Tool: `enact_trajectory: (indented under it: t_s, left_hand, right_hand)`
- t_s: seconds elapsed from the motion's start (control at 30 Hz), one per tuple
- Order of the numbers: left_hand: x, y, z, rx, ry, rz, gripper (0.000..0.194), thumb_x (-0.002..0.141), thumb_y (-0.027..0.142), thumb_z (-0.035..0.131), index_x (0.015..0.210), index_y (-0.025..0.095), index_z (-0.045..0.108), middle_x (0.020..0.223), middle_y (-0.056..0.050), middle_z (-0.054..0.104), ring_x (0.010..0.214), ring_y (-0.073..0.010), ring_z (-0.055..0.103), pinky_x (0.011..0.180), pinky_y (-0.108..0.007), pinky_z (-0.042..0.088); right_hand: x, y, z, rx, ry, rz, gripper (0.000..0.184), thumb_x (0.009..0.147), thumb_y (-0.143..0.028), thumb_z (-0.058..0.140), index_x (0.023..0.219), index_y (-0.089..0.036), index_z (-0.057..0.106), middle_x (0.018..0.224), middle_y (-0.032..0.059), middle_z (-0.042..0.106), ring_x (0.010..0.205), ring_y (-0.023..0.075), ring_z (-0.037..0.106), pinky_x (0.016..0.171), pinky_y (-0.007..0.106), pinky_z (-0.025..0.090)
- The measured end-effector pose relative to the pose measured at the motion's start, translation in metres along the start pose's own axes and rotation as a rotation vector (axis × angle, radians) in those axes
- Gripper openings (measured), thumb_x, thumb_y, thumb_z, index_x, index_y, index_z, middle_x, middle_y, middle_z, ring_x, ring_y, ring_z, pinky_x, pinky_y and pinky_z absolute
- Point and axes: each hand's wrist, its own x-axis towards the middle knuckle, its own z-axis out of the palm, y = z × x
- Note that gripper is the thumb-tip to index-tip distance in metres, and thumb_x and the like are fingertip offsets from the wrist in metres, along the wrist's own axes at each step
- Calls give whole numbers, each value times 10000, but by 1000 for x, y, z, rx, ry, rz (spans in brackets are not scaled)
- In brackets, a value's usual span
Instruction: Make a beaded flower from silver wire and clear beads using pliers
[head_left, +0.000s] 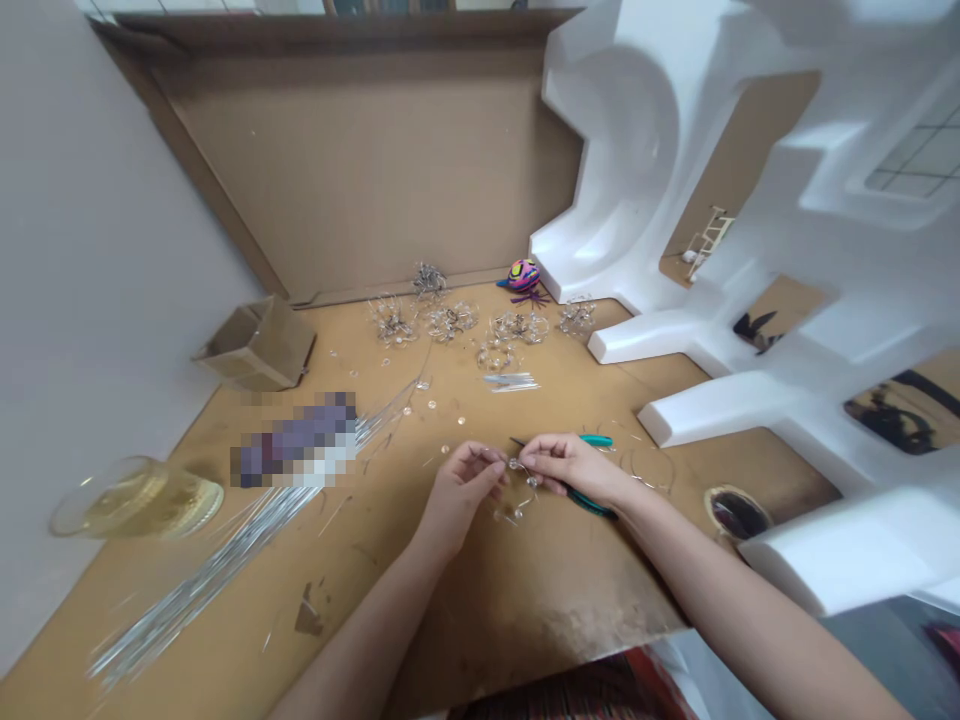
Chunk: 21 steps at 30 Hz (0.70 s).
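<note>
Near the front middle of the table, my left hand [463,490] and my right hand [570,466] meet over a beaded wire [532,482] with clear round beads. Thumb and fingers of each hand are pinched on it, and a loop of it hangs below them. Beneath my right hand lie pliers [597,440] with teal handles, their middle hidden by the hand. Loose clear beads [433,405] are scattered to the upper left of my hands. A small bunch of short silvery wires [511,382] lies beyond them.
Several beaded wire pieces [450,320] stand along the back, by a colourful patterned object [523,275]. At left are a cardboard box [259,345], a cup of yellowish liquid [139,497] and long wires [217,570]. White moulded foam [705,410] borders the right, near a dark round dish [739,512].
</note>
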Motion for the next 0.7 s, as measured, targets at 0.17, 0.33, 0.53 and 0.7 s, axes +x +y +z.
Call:
enact_trajectory:
  t_s: [0.17,0.33,0.53,0.7]
  left_hand:
    - [0,0,2,-1,44,26,150,663,208,624,695,176,481,666,37,566,509,-84,525,504,-225,463]
    - [-1,-1,4,53,38,-112,129,641,213,593,674,183,472,521,60,521,457,-90,517,487,-209,427]
    - [-1,-17,10,94,-78,-154,254,569,286,690,640,187,467,564,35,525,508,-117,524,518,-259,459]
    - [1,-28,5,302,23,42,153,656,236,643,765,182,551,748,-23,589,698,-144,563,645,-250,438]
  right_hand:
    - [-3,-2,1,-173,-28,-9,316,754,-455,580,786,-140,578,591,-29,538,389,36,371,384,183,281]
    - [11,-12,-14,-952,168,-130,309,892,-350,379,941,-164,621,780,42,655,605,116,571,551,228,434]
    - [65,-31,-40,-1356,373,-46,285,893,-219,381,937,-89,632,991,187,615,928,252,571,783,383,433]
    - [101,-37,-42,-1573,262,-12,346,856,-323,524,1139,-124,517,1130,101,541,957,189,558,804,387,478]
